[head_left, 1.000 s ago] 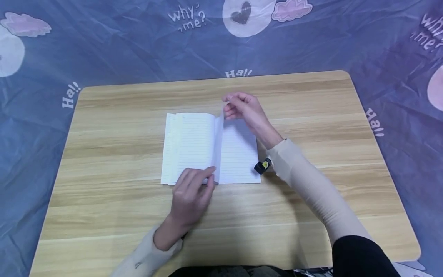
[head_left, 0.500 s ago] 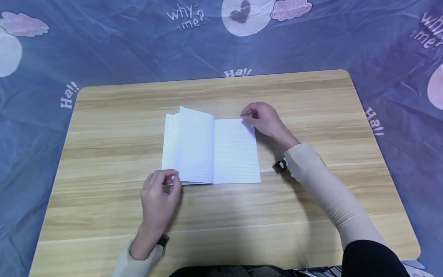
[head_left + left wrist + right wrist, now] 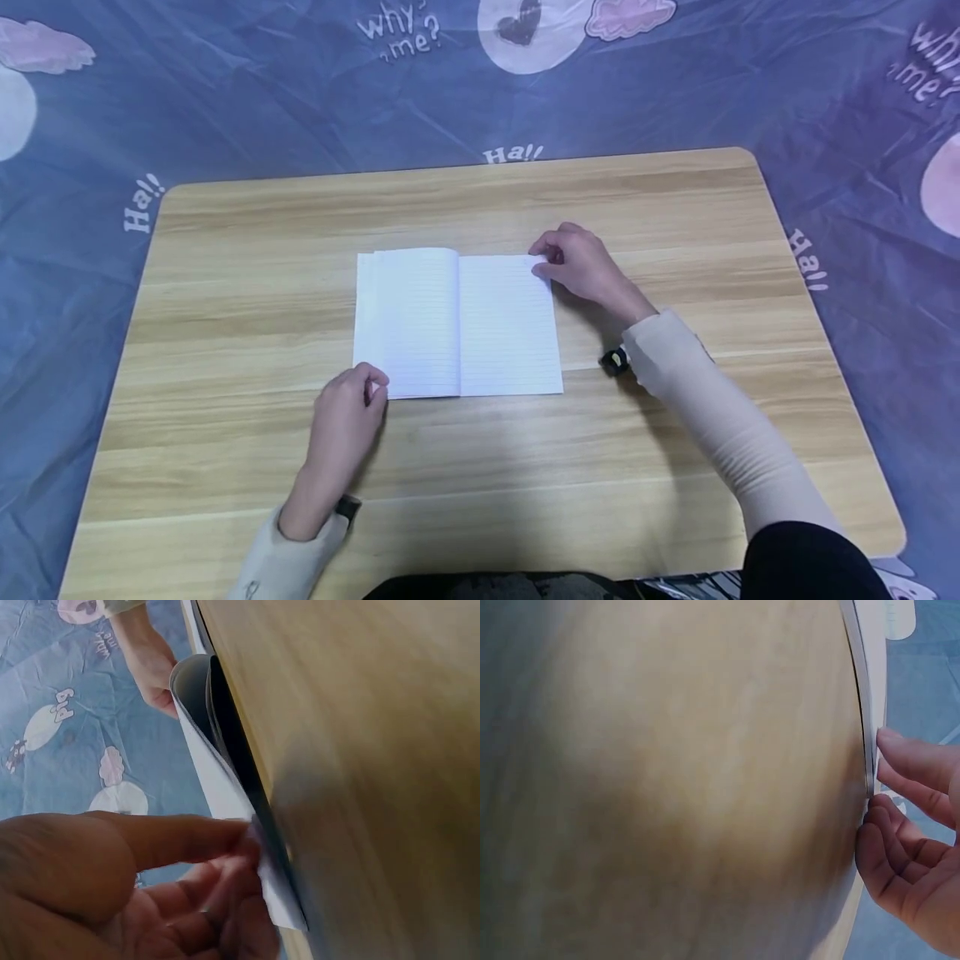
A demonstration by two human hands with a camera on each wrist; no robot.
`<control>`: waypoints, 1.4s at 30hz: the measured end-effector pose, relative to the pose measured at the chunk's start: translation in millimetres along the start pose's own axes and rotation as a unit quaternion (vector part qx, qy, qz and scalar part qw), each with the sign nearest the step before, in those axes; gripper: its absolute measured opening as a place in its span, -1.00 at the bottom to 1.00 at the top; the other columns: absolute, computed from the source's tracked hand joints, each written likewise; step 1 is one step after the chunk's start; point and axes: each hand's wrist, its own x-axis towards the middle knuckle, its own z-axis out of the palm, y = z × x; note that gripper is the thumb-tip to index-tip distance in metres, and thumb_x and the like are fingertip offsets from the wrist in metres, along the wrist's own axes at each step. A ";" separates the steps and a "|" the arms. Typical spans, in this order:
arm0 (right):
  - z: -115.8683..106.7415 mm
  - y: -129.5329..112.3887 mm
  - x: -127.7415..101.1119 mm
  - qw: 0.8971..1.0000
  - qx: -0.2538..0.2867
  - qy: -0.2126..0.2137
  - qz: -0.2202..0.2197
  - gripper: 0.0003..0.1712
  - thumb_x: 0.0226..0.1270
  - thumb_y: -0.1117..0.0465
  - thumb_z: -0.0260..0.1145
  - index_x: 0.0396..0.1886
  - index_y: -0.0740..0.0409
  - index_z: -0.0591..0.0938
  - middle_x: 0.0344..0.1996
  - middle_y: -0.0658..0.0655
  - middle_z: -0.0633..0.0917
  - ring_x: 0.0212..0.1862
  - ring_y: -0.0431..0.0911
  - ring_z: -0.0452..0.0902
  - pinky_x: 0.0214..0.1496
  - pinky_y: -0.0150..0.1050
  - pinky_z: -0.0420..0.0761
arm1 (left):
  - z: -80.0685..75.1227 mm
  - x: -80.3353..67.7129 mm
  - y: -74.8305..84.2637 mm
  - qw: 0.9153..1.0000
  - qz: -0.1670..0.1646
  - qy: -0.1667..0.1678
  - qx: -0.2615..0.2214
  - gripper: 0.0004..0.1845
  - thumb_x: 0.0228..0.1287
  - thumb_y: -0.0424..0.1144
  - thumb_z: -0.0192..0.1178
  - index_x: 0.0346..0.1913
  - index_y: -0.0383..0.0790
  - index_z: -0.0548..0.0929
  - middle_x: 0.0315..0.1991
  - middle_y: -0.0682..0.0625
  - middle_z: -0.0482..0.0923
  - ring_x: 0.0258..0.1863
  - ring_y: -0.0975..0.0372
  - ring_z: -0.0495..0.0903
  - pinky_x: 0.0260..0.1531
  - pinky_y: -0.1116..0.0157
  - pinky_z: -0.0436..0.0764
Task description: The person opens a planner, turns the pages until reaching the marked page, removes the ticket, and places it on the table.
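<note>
A notebook (image 3: pixel 510 325) with lined white pages lies spread on the table, its spine running down the middle. At the bottom left corner, my left hand (image 3: pixel 347 412) pinches the edge of the left-side pages between thumb and fingers. The left wrist view shows those pages (image 3: pixel 214 776) bowed up near the spine, with dark gaps under them. My right hand (image 3: pixel 581 260) rests at the top right corner, thumb on the right page. In the right wrist view, loosely bent fingers (image 3: pixel 885 840) touch that corner beside the thin page stack (image 3: pixel 868 697).
A wood-grain table (image 3: pixel 247 275) with rounded corners carries the notebook. Blue printed cloth (image 3: pixel 300 92) surrounds its far and side edges. A small dark device (image 3: pixel 615 362) sits at the right sleeve, and a dark band (image 3: pixel 347 507) shows at the left wrist.
My left hand has gone from the spine to the bottom left corner, and a page has turned over and flattened on the left. My right hand has moved to the top right corner.
</note>
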 end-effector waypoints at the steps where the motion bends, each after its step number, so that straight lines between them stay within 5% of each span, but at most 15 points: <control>1: 0.5 0.5 0.1 1.000 -0.005 0.004 -0.008 -0.72 0.28 0.23 0.45 -0.02 0.13 0.71 -0.23 0.10 0.54 -0.17 -0.03 0.45 -0.09 -0.14 0.46 | -0.1 1.0 -0.3 1.000 -0.005 -0.015 0.005 -0.94 0.20 -0.50 0.28 -0.31 -0.31 0.67 -0.61 0.01 0.42 -0.58 0.14 0.40 -0.51 0.19 0.41; 5: 1.5 2.2 0.5 0.999 -0.022 0.027 -0.039 -0.75 0.27 0.24 0.46 -0.06 0.13 0.71 -0.24 0.09 0.53 -0.22 -0.03 0.47 -0.12 -0.15 0.48 | 0.1 3.9 -1.6 0.998 -0.013 -0.052 0.021 -0.94 0.23 -0.43 0.31 -0.28 -0.28 0.64 -0.59 0.00 0.42 -0.58 0.13 0.41 -0.49 0.16 0.42; 11: -0.7 -1.5 1.4 0.997 0.001 0.051 -0.062 -0.86 0.30 0.29 0.42 -0.16 0.13 0.69 -0.24 0.07 0.55 -0.23 -0.06 0.49 -0.14 -0.17 0.51 | -0.8 5.5 -3.0 0.998 -0.001 -0.051 0.036 -0.90 0.22 -0.34 0.37 -0.29 -0.21 0.63 -0.62 0.03 0.40 -0.59 0.11 0.41 -0.52 0.11 0.40; 19: -9.6 -6.9 -0.2 0.991 0.108 0.053 -0.064 -0.95 0.32 0.28 0.42 -0.24 0.11 0.73 -0.44 0.03 0.66 -0.38 -0.10 0.51 -0.31 -0.28 0.50 | -3.8 5.7 -2.1 0.996 -0.015 -0.066 0.056 -0.91 0.30 -0.25 0.35 -0.29 -0.17 0.65 -0.63 0.04 0.39 -0.60 0.13 0.39 -0.59 0.17 0.34; 26: -15.4 -20.6 0.3 0.977 0.208 0.014 -0.036 -0.90 0.33 0.17 0.43 -0.21 0.06 0.73 -0.44 0.19 0.66 -0.42 0.17 0.50 -0.46 -0.25 0.50 | -5.1 6.3 0.0 0.995 -0.027 -0.073 0.060 -0.88 0.34 -0.21 0.32 -0.31 -0.19 0.68 -0.61 0.04 0.42 -0.58 0.13 0.41 -0.57 0.17 0.35; 31: -14.7 -36.4 6.6 0.950 0.312 -0.022 -0.012 -0.84 0.33 0.19 0.44 -0.17 0.16 0.73 -0.37 0.27 0.67 -0.43 0.11 0.53 -0.38 -0.16 0.57 | -6.9 5.5 4.1 0.995 -0.031 -0.074 0.064 -0.88 0.36 -0.23 0.30 -0.30 -0.21 0.73 -0.60 0.03 0.46 -0.54 0.12 0.45 -0.53 0.15 0.40; 38: -8.5 -59.7 19.1 0.888 0.458 -0.038 0.016 -0.85 0.29 0.35 0.43 -0.17 0.31 0.69 -0.33 0.21 0.71 -0.49 -0.12 0.53 -0.39 -0.32 0.61 | -8.1 0.2 9.0 0.996 -0.011 -0.061 0.069 -0.88 0.35 -0.27 0.31 -0.31 -0.24 0.77 -0.49 -0.04 0.61 -0.37 0.01 0.60 -0.37 0.03 0.54; 42: -5.9 -70.7 25.1 0.869 0.492 -0.033 0.034 -0.86 0.31 0.34 0.42 -0.18 0.30 0.69 -0.33 0.20 0.72 -0.46 -0.11 0.55 -0.37 -0.31 0.63 | -7.2 -1.9 10.6 0.995 -0.004 -0.058 0.085 -0.87 0.34 -0.27 0.31 -0.32 -0.24 0.78 -0.42 -0.09 0.67 -0.33 -0.03 0.64 -0.33 0.00 0.57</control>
